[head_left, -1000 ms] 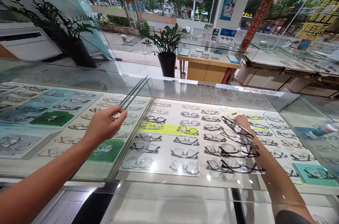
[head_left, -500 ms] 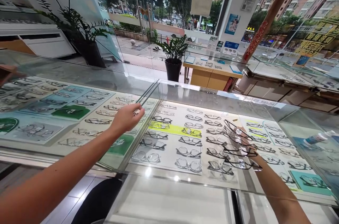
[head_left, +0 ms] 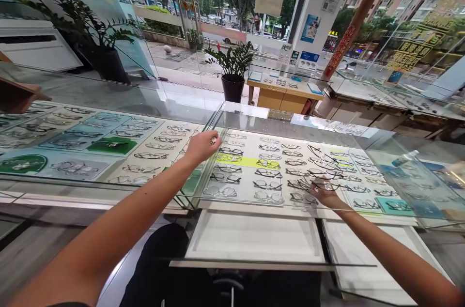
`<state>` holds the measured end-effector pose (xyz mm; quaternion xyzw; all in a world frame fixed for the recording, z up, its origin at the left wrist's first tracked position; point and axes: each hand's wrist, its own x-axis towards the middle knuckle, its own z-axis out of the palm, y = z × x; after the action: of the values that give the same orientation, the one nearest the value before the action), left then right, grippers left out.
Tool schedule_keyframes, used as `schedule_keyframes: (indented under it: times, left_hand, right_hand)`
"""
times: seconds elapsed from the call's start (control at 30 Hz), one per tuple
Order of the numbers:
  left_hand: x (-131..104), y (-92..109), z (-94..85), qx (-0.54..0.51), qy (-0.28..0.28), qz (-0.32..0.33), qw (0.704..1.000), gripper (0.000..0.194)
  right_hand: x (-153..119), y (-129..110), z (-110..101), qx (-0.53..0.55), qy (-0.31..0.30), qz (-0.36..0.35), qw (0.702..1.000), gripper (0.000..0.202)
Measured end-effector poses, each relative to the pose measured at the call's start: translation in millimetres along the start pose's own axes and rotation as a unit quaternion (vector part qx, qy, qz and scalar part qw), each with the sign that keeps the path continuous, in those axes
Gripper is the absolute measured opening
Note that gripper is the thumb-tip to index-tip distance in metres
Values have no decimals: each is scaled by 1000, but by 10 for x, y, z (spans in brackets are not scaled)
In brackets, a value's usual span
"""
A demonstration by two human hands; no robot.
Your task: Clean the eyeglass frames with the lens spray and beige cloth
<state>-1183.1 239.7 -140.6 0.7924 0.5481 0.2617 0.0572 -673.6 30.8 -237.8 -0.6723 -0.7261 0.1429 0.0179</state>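
Note:
My left hand (head_left: 204, 146) is closed at the glass divider (head_left: 209, 178) of the display case, with a small pale thing showing at its fingers; what it grips cannot be made out. Over the right part of the case, my right hand (head_left: 325, 193) holds several dark-framed eyeglasses (head_left: 323, 164), fanned above the fingers, with small tags on them. Rows of eyeglasses (head_left: 268, 184) lie on the white display surface between my hands. A yellow-green strip (head_left: 249, 161) runs beneath some of them.
White drawers (head_left: 254, 237) stand out below the case, above my dark-clothed legs. Green mats with eyeglasses (head_left: 112, 145) lie at the left. A bottle (head_left: 405, 158) is at the right. A brown object (head_left: 18, 96) juts in at the far left. Behind are a potted plant (head_left: 232, 67) and a wooden-fronted counter (head_left: 283, 96).
The view has shifted, showing more of the drawers and my legs. My left hand appears further right, beside the divider. My right hand, still with the eyeglasses, shows more clearly and slightly lower.

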Motion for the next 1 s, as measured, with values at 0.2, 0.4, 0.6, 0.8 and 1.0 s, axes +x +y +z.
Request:
schedule_keyframes:
  times: [0.2,0.4,0.6,0.8,1.0]
  left_hand:
    - [-10,19,-5,5,-21,20,1000,29]
    - [-15,23,13,14,-33,28,999,29]
    - [8,5,37,13,-38,22,999,31]
    - [2,-10,51,14,-33,17,999,32]
    - [29,-10,22,9,-46,0,999,31]
  right_hand:
    - [-516,-260,-75,26,-78,31,996,9]
    - [-767,-786,-243,144,-202,3,969,12]
    - [-891,-1575,-992,212,-226,-167,936,19]
    - [-435,-1389,-2202,82,-22,-161,983,22]
    - [689,-275,-2296,-131,45,20,990,15]
